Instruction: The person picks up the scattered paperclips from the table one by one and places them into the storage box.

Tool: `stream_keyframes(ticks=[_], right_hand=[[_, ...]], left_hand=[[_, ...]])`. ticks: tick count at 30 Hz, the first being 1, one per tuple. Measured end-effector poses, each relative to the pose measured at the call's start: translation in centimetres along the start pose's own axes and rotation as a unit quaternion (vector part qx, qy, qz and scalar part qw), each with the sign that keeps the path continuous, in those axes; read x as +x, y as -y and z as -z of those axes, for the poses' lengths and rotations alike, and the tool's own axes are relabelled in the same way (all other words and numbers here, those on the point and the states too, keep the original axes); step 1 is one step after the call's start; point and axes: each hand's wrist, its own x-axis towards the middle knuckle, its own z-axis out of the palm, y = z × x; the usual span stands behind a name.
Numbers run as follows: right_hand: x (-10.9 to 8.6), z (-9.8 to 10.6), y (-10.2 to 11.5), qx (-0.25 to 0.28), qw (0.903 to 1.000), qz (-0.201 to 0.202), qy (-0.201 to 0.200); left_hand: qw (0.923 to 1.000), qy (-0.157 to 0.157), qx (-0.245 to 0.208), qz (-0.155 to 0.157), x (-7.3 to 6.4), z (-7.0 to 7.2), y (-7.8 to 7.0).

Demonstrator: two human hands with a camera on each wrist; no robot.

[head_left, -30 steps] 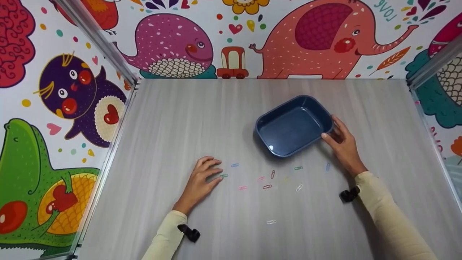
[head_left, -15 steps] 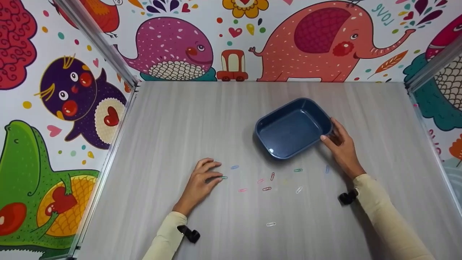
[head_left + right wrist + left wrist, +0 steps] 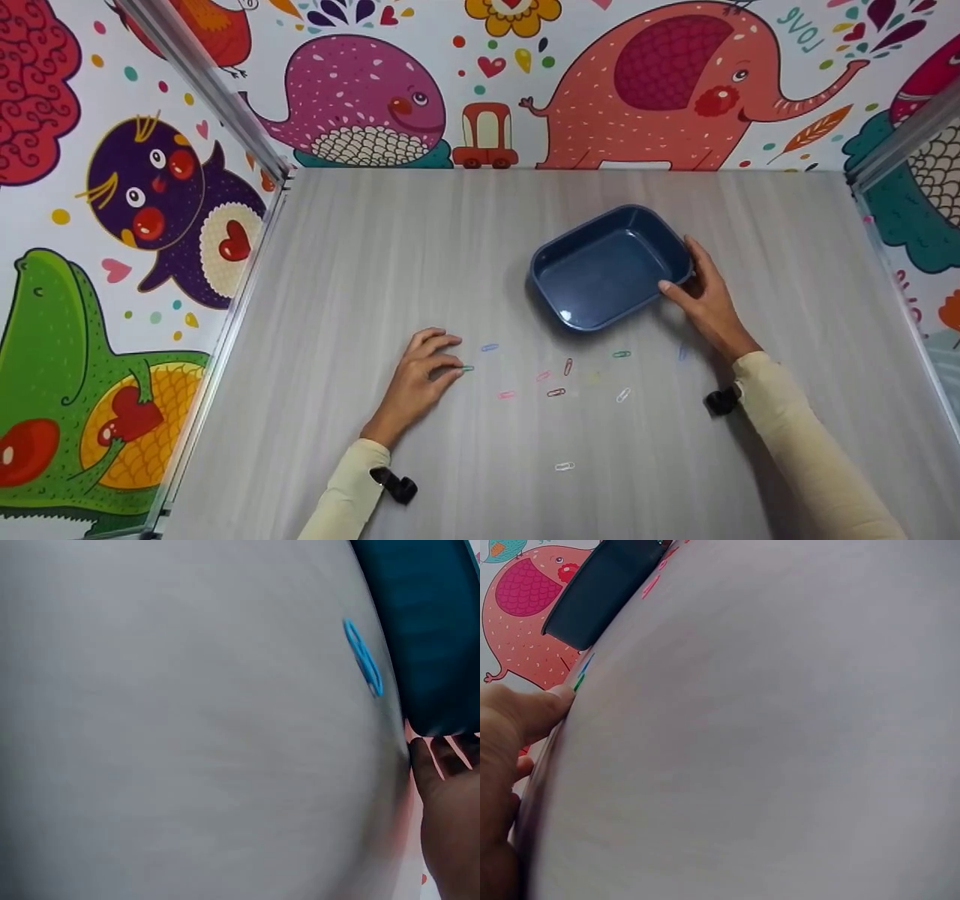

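Observation:
Between thumb and index finger, my left hand (image 3: 418, 379) pinches a green paper clip (image 3: 468, 368) at the left of the scattered clips. In the left wrist view the thumb meets that green clip (image 3: 578, 682), and a blue clip shows just past it. My right hand (image 3: 709, 304) grips the near right corner of a dark blue rectangular tray (image 3: 604, 274), thumb on the rim and fingers along the outer side. Nothing lies in the tray. In the right wrist view the fingers sit against the tray's wall (image 3: 435, 637), with a blue paper clip (image 3: 363, 658) beside it.
Several paper clips lie between the hands: blue (image 3: 490, 347), pink (image 3: 507, 395), dark red (image 3: 556, 392), green (image 3: 622, 354), white (image 3: 623, 395) and a faint yellow one (image 3: 595, 377). Another white clip (image 3: 565, 466) lies nearer. Printed panels edge the grey table (image 3: 360, 247).
My left thumb and index finger have closed together on the green paper clip. The right thumb has slid slightly inward along the tray's rim; the tray stays in place.

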Motion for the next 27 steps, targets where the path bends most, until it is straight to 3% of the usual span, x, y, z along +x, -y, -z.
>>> stream_keyframes(ticks=[8, 17, 27], right_hand=[[0.11, 0.48, -0.03, 0.012, 0.9993, -0.002, 0.034], [0.00, 0.61, -0.14, 0.014, 0.9993, -0.014, 0.032], [0.02, 0.39, -0.17, 0.014, 0.9994, -0.014, 0.029]], left_hand=[[1.0000, -0.001, 0.007, 0.003, -0.05, -0.09, 0.09], [0.9999, -0.006, 0.010, -0.004, -0.03, 0.02, 0.18], [0.9998, -0.016, -0.001, 0.011, 0.09, -0.14, -0.27]])
